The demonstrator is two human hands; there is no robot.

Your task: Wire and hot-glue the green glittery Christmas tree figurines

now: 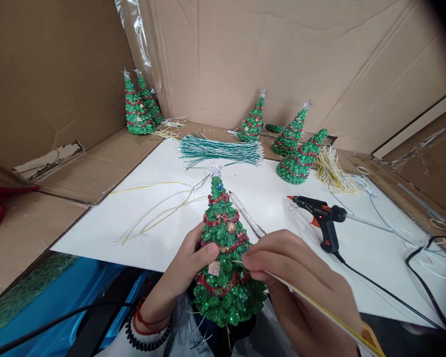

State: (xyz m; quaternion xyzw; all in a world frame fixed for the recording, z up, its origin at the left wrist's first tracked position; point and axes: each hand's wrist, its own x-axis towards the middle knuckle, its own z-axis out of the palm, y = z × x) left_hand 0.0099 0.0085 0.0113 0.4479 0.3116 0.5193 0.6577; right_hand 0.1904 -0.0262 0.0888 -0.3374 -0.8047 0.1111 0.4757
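A green glittery tree figure [225,292] with red garlands and a clear star on top stands upright near the front edge, tilted slightly. My left hand [191,258] is wrapped round its left side, the thumb beside a small pinkish square. On the right, my right hand [293,282] pinches a thin white-and-yellow wire [327,312], its tip touching or very near the middle of the tree. The wire's other end runs down to the lower right. Behind the held tree lie loose white and yellow wires [152,218] and a white pen-like tool [245,213].
A black glue gun [325,218] with a lit red light lies right, its cord trailing to the lower right. Behind are a green-and-white wire bundle [221,150], a yellow-white bundle [334,171] and several trees [299,158]. Cardboard walls [263,54] enclose the white board [107,223].
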